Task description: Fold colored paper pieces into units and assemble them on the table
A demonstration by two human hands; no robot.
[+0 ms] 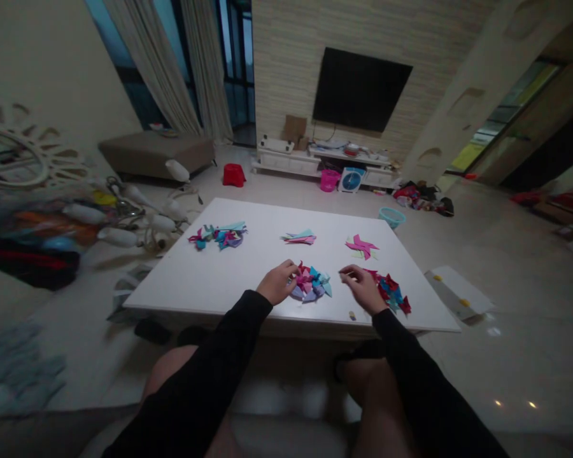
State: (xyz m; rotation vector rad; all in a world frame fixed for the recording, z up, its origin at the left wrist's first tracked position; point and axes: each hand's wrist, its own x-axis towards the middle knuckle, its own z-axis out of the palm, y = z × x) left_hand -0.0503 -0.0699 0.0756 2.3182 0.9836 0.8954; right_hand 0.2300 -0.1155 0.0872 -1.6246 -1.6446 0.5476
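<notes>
In front of me on the white table [205, 273] lies a round cluster of folded paper pieces [310, 286] in pink, red, blue and lilac. My left hand [279, 282] is at the cluster's left edge, thumb and fingers pinched on a pink folded paper piece. To the right of the cluster, apart from it, my right hand [361, 287] hovers with its fingertips brought together; whatever they hold, if anything, is too small to tell. Just beyond that hand sits a pile of red and blue folded paper pieces [395, 294], partly hidden behind it.
Another mixed folded-paper pile [219, 236] lies at the table's left. Farther back are a stack of pointed paper strips [300, 238] and a pink paper pinwheel shape [361, 245]. A small yellowish object [352, 315] rests near the front edge. A lamp fixture [146, 219] stands left of the table.
</notes>
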